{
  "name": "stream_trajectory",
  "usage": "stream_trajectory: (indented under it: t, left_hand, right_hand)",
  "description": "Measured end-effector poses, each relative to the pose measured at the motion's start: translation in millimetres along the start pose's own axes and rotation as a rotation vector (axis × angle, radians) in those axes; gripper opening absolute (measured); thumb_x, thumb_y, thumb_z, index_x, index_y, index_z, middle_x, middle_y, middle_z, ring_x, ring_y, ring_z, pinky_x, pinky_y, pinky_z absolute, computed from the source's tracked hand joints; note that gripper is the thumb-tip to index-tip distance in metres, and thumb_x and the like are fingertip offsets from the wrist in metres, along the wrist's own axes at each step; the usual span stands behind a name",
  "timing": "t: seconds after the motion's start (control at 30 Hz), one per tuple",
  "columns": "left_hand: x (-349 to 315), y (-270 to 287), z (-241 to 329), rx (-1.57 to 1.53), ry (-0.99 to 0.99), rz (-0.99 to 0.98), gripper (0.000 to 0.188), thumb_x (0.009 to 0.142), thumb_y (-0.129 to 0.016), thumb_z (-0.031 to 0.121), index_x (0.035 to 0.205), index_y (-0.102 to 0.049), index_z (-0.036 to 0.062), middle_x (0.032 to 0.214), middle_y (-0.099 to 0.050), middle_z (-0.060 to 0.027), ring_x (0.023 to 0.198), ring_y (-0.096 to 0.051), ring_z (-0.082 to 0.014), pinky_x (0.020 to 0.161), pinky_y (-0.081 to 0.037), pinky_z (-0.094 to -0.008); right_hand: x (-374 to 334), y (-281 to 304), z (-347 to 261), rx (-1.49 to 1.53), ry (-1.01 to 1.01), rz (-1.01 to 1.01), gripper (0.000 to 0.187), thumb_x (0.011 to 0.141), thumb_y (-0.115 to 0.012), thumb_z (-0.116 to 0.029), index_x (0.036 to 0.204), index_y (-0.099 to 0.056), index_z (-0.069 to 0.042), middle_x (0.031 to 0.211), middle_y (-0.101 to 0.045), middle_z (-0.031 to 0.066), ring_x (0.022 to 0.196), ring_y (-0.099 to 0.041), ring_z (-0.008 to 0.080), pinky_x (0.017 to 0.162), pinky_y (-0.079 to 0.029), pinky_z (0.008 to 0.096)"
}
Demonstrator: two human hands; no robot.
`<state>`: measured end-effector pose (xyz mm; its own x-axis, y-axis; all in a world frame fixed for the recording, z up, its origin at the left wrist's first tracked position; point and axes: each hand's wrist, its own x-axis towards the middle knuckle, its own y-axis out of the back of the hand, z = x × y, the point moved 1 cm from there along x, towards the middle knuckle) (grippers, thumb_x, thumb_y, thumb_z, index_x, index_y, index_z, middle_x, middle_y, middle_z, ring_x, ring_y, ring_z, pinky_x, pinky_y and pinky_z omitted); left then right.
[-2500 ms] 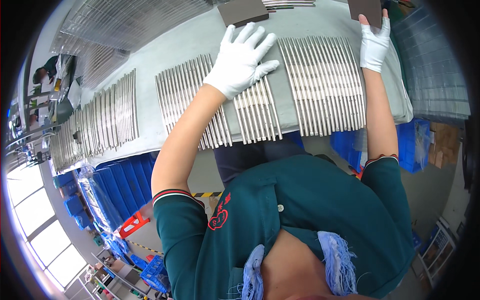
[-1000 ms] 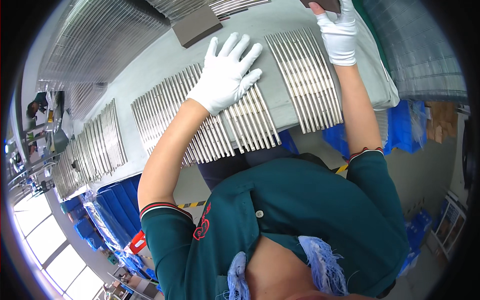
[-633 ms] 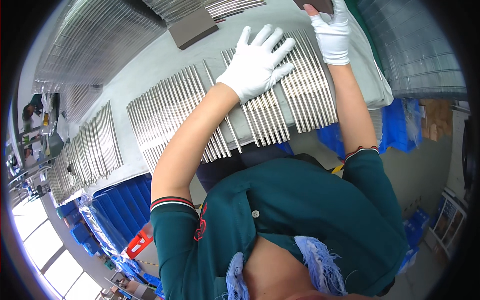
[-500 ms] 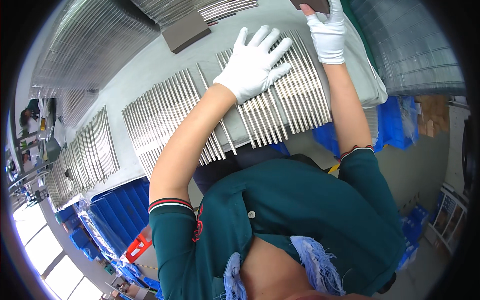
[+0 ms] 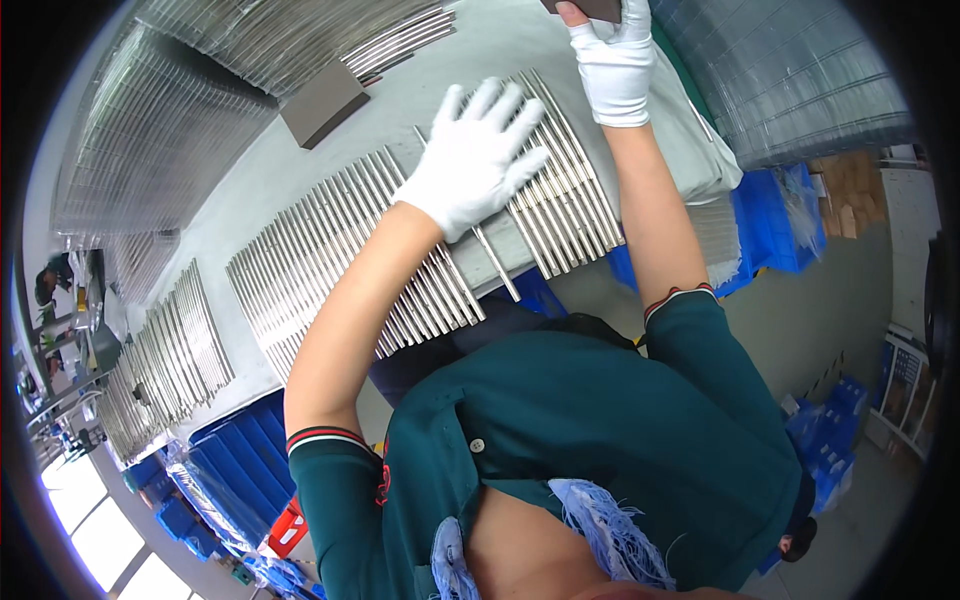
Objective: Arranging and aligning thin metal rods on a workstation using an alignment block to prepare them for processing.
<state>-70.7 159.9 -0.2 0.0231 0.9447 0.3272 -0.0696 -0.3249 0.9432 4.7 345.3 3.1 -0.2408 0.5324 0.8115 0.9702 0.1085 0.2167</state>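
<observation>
My left hand (image 5: 474, 165), in a white glove, lies flat with fingers spread over slim silvery metal rods. One lone rod (image 5: 497, 264) sticks out below its palm, between two rows. The wider row of rods (image 5: 335, 245) lies to the left, side by side; a narrower row (image 5: 570, 195) lies to the right, partly beneath my fingertips. At the top edge, my right hand (image 5: 614, 75), gloved with the thumb tip bare, grips a brown block (image 5: 598, 9), cut off by the picture's edge.
Another brown block (image 5: 325, 104) rests on the grey-covered table (image 5: 415, 82). More rods (image 5: 180, 340) lie at the far left. Stacked clear plastic trays (image 5: 170, 130) stand at the back left, and a plastic-wrapped stack (image 5: 780, 80) at the right. Blue bins (image 5: 775, 225) sit below the table.
The view has shifted. My left hand has slid leftward over the rods; the left row looks wider and the right row narrower. My right hand keeps its hold on the block.
</observation>
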Motion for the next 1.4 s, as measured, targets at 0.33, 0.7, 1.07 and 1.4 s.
stream_trajectory:
  t: [0.33, 0.7, 1.07, 1.4]
  left_hand:
    - [1, -12, 17, -0.051, -0.042, -0.126, 0.057, 0.101, -0.035, 0.046, 0.144, -0.043, 0.0089, 0.147, -0.044, -0.0178, 0.139, -0.037, -0.0358, 0.113, -0.026, -0.0574]
    - [-42, 20, 83, -0.332, -0.058, -0.156, 0.064, 0.096, -0.048, 0.048, 0.140, -0.046, 0.0018, 0.143, -0.043, -0.0275, 0.138, -0.036, -0.0425, 0.117, -0.019, -0.0556]
    - [-49, -6, 102, -0.286, -0.031, -0.113, 0.053, 0.096, -0.053, 0.034, 0.135, -0.049, -0.0008, 0.140, -0.047, -0.0237, 0.136, -0.040, -0.0376, 0.117, -0.024, -0.0488]
    - [-69, 21, 89, -0.325, 0.039, -0.177, 0.085, 0.086, -0.059, 0.059, 0.137, -0.045, -0.0077, 0.142, -0.041, -0.0335, 0.137, -0.036, -0.0471, 0.117, -0.023, -0.0503]
  right_hand:
    - [0, 2, 0, -0.027, 0.006, -0.072, 0.075, 0.081, -0.076, -0.010, 0.147, -0.041, -0.002, 0.140, -0.052, 0.0230, 0.126, -0.054, 0.0366, 0.103, -0.044, 0.0380]
    - [-4, -4, -11, 0.015, -0.064, -0.125, 0.073, 0.081, -0.077, -0.009, 0.144, -0.043, 0.000, 0.140, -0.052, 0.0230, 0.132, -0.049, 0.0343, 0.108, -0.040, 0.0365]
    - [-8, -6, -8, 0.002, -0.128, -0.167, 0.071, 0.082, -0.075, -0.008, 0.144, -0.041, 0.003, 0.142, -0.050, 0.0224, 0.135, -0.045, 0.0335, 0.111, -0.036, 0.0360]
    - [-13, -14, 16, 0.175, -0.098, -0.125, 0.075, 0.083, -0.080, -0.015, 0.147, -0.041, -0.012, 0.136, -0.057, 0.0120, 0.114, -0.061, 0.0205, 0.095, -0.050, 0.0318]
